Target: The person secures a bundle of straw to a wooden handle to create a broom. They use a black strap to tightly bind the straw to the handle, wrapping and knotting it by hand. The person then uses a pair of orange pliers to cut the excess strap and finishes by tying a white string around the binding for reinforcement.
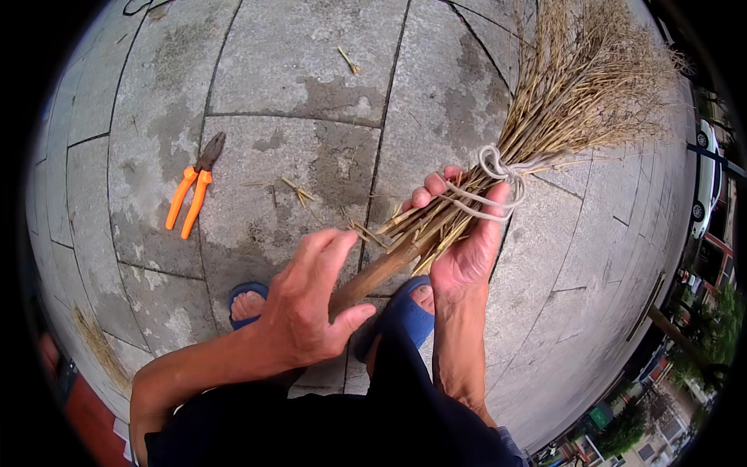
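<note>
A twig broom [576,93] slants up to the far right, its dry, bushy end pointing away from me. Pale cord [492,159] loops around its neck in loose coils with a knot. My right hand [463,261] is wrapped round the cut ends of the twigs, just below the knot, thumb along the near side. From those ends a thick wooden stick [381,271] runs down toward my left hand [299,303]. That hand is open, thumb apart from the fingers, beside the stick's lower end; whether it touches the stick is hard to tell.
Pliers with orange handles [194,206] lie on the grey paving [288,78] at left. Straw scraps [298,191] are scattered between my hands and the pliers. Blue sandals [420,321] are on my feet. More dry stalks [101,342] lie at far left; a white car [706,183] stands far right.
</note>
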Available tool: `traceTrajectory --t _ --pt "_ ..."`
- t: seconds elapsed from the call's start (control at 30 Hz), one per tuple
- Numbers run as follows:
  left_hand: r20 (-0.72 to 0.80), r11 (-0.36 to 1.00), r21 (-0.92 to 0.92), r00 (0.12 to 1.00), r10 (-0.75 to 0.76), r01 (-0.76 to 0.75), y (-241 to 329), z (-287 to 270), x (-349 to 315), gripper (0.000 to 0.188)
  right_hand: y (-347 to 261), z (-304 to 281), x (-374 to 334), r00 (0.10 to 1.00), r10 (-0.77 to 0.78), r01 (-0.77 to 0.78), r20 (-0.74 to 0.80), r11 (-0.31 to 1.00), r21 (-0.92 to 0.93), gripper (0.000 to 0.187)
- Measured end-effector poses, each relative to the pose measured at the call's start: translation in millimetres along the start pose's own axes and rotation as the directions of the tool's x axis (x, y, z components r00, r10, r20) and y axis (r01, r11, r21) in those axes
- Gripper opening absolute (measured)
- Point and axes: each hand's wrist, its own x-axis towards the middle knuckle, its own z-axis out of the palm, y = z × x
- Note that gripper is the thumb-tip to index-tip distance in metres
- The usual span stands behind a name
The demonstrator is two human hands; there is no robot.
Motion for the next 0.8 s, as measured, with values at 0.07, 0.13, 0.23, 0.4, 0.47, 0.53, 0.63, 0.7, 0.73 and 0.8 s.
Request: traceTrajectory --t 0.07,0.13,0.23,0.4,0.47,0.53,0.63,0.7,0.73,0.8 --pt "0.118 0.990 -0.061 0.986 -0.118 0.126 -19 4 -19 0.054 -8 0 4 0.996 0.009 -0.013 0.088 0.998 0.054 0.058" --pt "0.310 0.893 -0.213 0.894 -0.323 0.397 -28 8 -24 0.040 -12 -1 9 0.985 0.007 -0.019 0.173 0.998 0.068 0.063" --pt "0.203 0.900 -0.238 0.925 -0.321 0.364 -25 14 -26 0.027 -10 6 8 0.992 -0.033 0.038 0.121 0.998 -0.043 0.067" --pt "0.012 0.977 -0.079 0.980 -0.198 0.198 -31 11 -20 0.020 6 11 -12 0.976 -0.189 0.090 -0.107 0.799 -0.594 0.063" --pt "0.032 0.966 -0.098 0.971 -0.238 0.240 -33 10 -20 0.019 8 4 -11 0.982 -0.147 0.062 -0.117 0.841 -0.537 0.065" --pt "0.061 0.953 -0.109 0.959 -0.276 0.281 -32 9 -21 0.018 10 -4 -9 0.983 -0.155 0.071 -0.098 0.814 -0.577 0.062" --pt "0.090 0.945 -0.103 0.949 -0.303 0.311 -32 9 -22 0.017 12 -8 -10 0.983 -0.152 0.059 -0.104 0.796 -0.603 0.057" --pt "0.080 0.954 -0.070 0.955 -0.285 0.290 -34 12 -24 0.018 11 -16 -9 0.985 -0.141 0.049 -0.095 0.774 -0.631 0.051" --pt "0.064 0.963 -0.039 0.962 -0.265 0.268 -36 15 -25 0.019 12 -16 -10 0.983 -0.150 0.055 -0.104 0.785 -0.617 0.051" --pt "0.055 0.969 -0.001 0.967 -0.248 0.248 -38 18 -28 0.021 14 -12 -12 0.979 -0.163 0.063 -0.120 0.809 -0.584 0.051"
